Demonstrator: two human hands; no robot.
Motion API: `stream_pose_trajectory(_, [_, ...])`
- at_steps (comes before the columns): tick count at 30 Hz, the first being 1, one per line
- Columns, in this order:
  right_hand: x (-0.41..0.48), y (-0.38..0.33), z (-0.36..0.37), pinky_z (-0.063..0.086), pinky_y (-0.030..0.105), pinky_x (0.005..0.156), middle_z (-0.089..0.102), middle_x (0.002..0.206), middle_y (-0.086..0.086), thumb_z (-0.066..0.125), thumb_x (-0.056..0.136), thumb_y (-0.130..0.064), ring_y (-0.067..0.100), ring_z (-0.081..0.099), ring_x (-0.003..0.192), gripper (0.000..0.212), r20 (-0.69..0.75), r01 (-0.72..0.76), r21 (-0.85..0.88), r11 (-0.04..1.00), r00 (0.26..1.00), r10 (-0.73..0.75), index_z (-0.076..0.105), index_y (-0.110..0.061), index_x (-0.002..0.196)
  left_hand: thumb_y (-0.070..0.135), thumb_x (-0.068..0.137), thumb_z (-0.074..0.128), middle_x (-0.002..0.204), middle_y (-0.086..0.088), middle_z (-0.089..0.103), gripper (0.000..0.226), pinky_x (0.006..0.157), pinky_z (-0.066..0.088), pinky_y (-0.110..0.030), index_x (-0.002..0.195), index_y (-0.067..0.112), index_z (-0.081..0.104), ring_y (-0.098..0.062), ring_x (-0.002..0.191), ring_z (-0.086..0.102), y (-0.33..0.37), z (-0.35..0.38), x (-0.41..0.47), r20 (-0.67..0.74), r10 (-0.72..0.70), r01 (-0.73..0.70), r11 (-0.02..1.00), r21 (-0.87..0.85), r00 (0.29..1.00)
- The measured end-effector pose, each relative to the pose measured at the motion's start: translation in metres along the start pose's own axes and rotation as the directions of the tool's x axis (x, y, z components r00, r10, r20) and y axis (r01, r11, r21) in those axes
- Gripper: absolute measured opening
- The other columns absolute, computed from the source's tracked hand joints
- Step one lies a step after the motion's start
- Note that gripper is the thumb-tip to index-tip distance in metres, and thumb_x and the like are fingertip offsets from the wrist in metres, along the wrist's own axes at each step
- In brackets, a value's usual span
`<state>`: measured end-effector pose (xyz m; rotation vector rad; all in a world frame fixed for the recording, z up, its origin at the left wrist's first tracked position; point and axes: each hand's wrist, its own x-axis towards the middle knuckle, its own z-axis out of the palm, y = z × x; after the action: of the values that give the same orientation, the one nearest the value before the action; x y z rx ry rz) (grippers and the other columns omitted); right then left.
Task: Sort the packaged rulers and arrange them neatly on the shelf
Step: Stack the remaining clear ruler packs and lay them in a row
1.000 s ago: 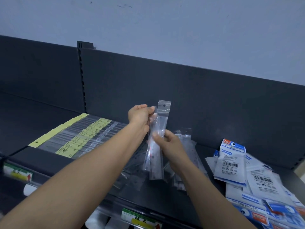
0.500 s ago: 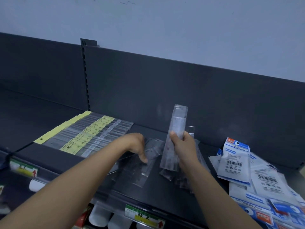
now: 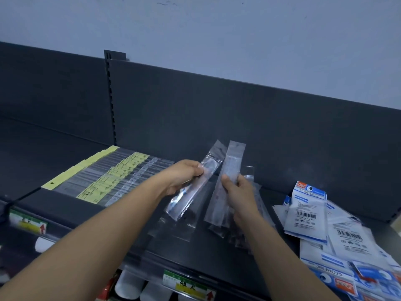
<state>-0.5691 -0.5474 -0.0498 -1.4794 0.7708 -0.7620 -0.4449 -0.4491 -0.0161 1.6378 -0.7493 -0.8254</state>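
My left hand (image 3: 184,178) grips a clear-packaged ruler (image 3: 196,183) by its middle, tilted up to the right above the dark shelf (image 3: 71,205). Just to its right, my right hand (image 3: 237,193) holds a second clear-packaged ruler (image 3: 227,181) nearly upright. The two packs are close but apart. Under my hands lies a loose heap of clear ruler packs (image 3: 243,231). A neat row of long rulers with yellow labels (image 3: 112,177) lies flat at the shelf's left.
A pile of white and blue geometry-set packs (image 3: 321,216) covers the shelf's right end. The dark back panel (image 3: 238,118) rises behind. Price tags (image 3: 188,285) line the front rail, with white items on the shelf below.
My left hand has lifted a clear ruler pack off the heap and raised it beside the pack in my right hand. The right hand stayed roughly where it was.
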Motion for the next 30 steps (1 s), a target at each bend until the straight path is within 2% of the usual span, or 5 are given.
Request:
stream_pose_trajectory(10, [-0.003, -0.011, -0.004, 0.042, 0.03, 0.064, 0.053, 0.081, 0.008, 0.063, 0.091, -0.021, 0.017, 0.048, 0.072, 0.029, -0.032, 0.088, -0.039, 0.995, 0.995, -0.089, 0.055, 0.006, 0.099, 0.0, 0.091, 0.059, 0.06, 0.003, 0.063, 0.021, 0.059, 0.054, -0.027, 0.075, 0.012, 0.063, -0.008, 0.055, 0.058, 0.008, 0.026, 0.0, -0.08, 0.067, -0.083, 0.972, -0.218, 0.995])
stream_pose_trajectory(14, [0.002, -0.014, -0.02, 0.042, 0.027, 0.061, 0.059, 0.086, 0.002, 0.062, 0.089, -0.015, 0.017, 0.055, 0.078, 0.014, -0.17, 0.108, -0.126, 0.986, 0.977, -0.128, 0.057, -0.004, 0.097, 0.009, 0.096, 0.052, 0.084, -0.005, 0.068, 0.017, 0.063, 0.05, -0.028, 0.089, 0.012, 0.067, -0.018, 0.067, 0.061, 0.005, 0.015, 0.007, -0.161, 0.02, 0.011, 0.983, 0.186, 0.987])
stream_pose_trajectory(17, [0.007, -0.014, -0.029, 0.04, 0.03, 0.062, 0.052, 0.084, -0.005, 0.057, 0.092, -0.016, 0.013, 0.052, 0.072, 0.022, -0.218, 0.079, -0.298, 0.951, 0.965, -0.148, 0.05, -0.011, 0.113, 0.037, 0.087, 0.065, 0.121, -0.013, 0.063, 0.041, 0.082, 0.046, -0.027, 0.114, 0.007, 0.065, -0.028, 0.108, 0.06, -0.005, 0.002, 0.008, -0.183, -0.029, 0.165, 0.589, 0.791, 0.983])
stream_pose_trajectory(20, [0.011, -0.01, -0.035, 0.037, 0.03, 0.065, 0.052, 0.09, -0.002, 0.055, 0.095, -0.021, 0.017, 0.05, 0.074, 0.035, -0.154, 0.035, -0.552, 0.833, 0.978, -0.143, 0.043, -0.009, 0.126, 0.073, 0.061, 0.07, 0.14, -0.013, 0.04, 0.1, 0.105, 0.039, -0.04, 0.133, 0.007, 0.049, -0.031, 0.131, 0.038, -0.015, 0.005, 0.004, -0.169, -0.206, 0.234, 0.349, 0.907, 0.964])
stream_pose_trajectory(30, [0.012, 0.007, -0.038, 0.038, 0.041, 0.099, 0.049, 0.134, 0.014, 0.061, 0.088, -0.039, 0.034, 0.041, 0.125, 0.057, -0.085, -0.028, -0.896, 0.443, 0.99, -0.109, 0.044, -0.008, 0.133, 0.03, 0.081, 0.064, 0.132, -0.017, 0.049, 0.046, 0.095, 0.048, -0.037, 0.119, 0.006, 0.056, -0.032, 0.121, 0.05, -0.017, 0.015, 0.012, -0.136, -0.092, 0.155, 0.249, 0.956, 0.986])
